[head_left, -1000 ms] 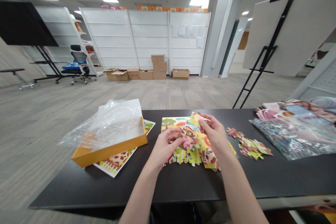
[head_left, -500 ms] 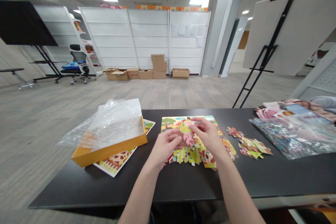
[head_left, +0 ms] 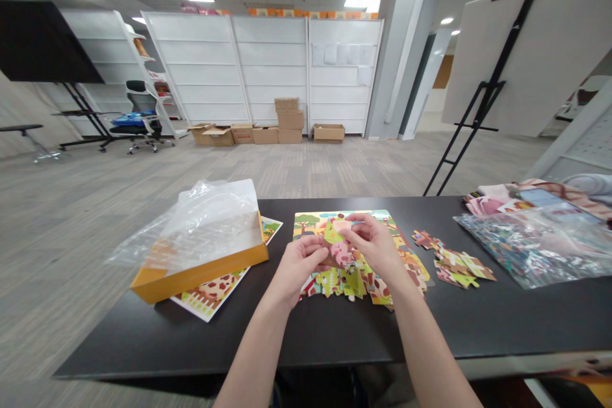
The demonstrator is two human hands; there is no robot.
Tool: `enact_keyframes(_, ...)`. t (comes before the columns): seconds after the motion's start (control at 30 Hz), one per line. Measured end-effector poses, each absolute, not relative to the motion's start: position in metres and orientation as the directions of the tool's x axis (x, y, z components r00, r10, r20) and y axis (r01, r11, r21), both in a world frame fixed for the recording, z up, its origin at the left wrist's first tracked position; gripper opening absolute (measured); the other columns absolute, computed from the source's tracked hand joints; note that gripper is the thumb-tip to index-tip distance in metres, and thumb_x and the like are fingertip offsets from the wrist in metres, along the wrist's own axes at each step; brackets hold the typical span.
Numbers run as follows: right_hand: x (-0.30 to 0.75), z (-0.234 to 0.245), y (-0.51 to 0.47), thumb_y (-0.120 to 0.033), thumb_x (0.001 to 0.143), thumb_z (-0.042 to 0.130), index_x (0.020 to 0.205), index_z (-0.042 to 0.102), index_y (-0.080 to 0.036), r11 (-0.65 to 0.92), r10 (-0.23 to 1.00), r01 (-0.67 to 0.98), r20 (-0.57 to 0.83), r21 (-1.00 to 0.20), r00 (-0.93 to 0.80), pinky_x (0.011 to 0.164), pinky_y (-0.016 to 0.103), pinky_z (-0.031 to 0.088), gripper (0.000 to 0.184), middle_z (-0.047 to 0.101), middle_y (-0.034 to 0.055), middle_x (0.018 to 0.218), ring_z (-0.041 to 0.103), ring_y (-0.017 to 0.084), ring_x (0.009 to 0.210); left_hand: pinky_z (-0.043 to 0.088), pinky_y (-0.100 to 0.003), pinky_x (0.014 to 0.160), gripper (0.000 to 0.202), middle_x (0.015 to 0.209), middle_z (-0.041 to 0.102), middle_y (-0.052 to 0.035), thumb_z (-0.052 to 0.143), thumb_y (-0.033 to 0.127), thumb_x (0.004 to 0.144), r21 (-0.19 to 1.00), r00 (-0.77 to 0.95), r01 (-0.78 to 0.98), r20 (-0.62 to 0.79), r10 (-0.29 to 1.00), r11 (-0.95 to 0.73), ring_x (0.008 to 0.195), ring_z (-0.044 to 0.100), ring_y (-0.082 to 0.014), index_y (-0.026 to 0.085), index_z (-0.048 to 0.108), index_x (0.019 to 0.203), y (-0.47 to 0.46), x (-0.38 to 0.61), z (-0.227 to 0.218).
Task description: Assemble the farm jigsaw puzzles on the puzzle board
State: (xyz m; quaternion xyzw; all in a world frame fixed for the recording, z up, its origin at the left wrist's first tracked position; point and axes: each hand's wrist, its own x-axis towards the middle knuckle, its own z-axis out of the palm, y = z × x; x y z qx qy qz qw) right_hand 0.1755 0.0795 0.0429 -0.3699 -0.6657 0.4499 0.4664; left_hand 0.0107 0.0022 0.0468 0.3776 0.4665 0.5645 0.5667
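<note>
Between my two hands, joined jigsaw puzzle pieces with a pink pig and green patches are held up above the table. My left hand pinches their lower left side between thumb and fingers. At the upper right, my right hand grips the green and pale pink part. Beneath lies a colourful picture board with a tree, partly covered by my hands. Several loose puzzle pieces are heaped along its near side. How the held pieces fit together is too small to tell.
At left, a yellow box with clear plastic wrap rests over a printed picture sheet. More puzzle pieces lie right of the board. Farther right are a clear plastic bag and folded cloth on the black table.
The held pieces have tilted and shifted slightly left, and my right hand has moved a little with them. Everything else on the table stays in place.
</note>
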Motion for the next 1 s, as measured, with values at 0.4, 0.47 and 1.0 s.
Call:
enact_keyframes(0.4,0.173,0.050,0.073,-0.044,0.081,0.072,0.099,0.064,-0.021,0.335,0.893,0.087,0.286,-0.938,-0.347,0.055,0.027,0.044,0.030,0.061,-0.0026,0.064,0.057,0.014,0.055,0.055,-0.025,0.060,0.041,0.075,0.075,-0.0082,0.085,0.047,0.067,0.971,-0.082,-0.232,-0.075,0.994,0.055,0.064,0.071,-0.0182,0.011,0.070,0.080,0.005,0.013,0.041)
enact_keyframes(0.47,0.173,0.052,0.072,-0.043,0.080,0.073,0.099,0.066,-0.021,0.338,0.890,0.084,0.289,-0.937,-0.353,0.054,0.027,0.044,0.030,0.060,-0.0032,0.063,0.056,0.013,0.054,0.054,-0.024,0.059,0.041,0.074,0.074,-0.0073,0.086,0.047,0.066,0.974,-0.096,-0.220,-0.076,0.992,0.053,0.063,0.071,-0.0178,0.012,0.070,0.080,0.005,0.012,0.041)
enact_keyframes(1.0,0.170,0.057,0.062,-0.036,0.084,0.070,0.112,0.066,-0.023,0.372,0.839,0.144,0.266,-0.917,-0.474,0.066,0.032,0.054,0.031,0.074,0.0032,0.082,0.068,0.018,0.069,0.058,-0.030,0.072,0.037,0.079,0.075,-0.0070,0.077,0.050,0.078,0.984,-0.087,-0.177,-0.014,0.996,-0.001,0.073,0.072,-0.0195,0.014,0.068,0.084,-0.007,-0.026,0.043)
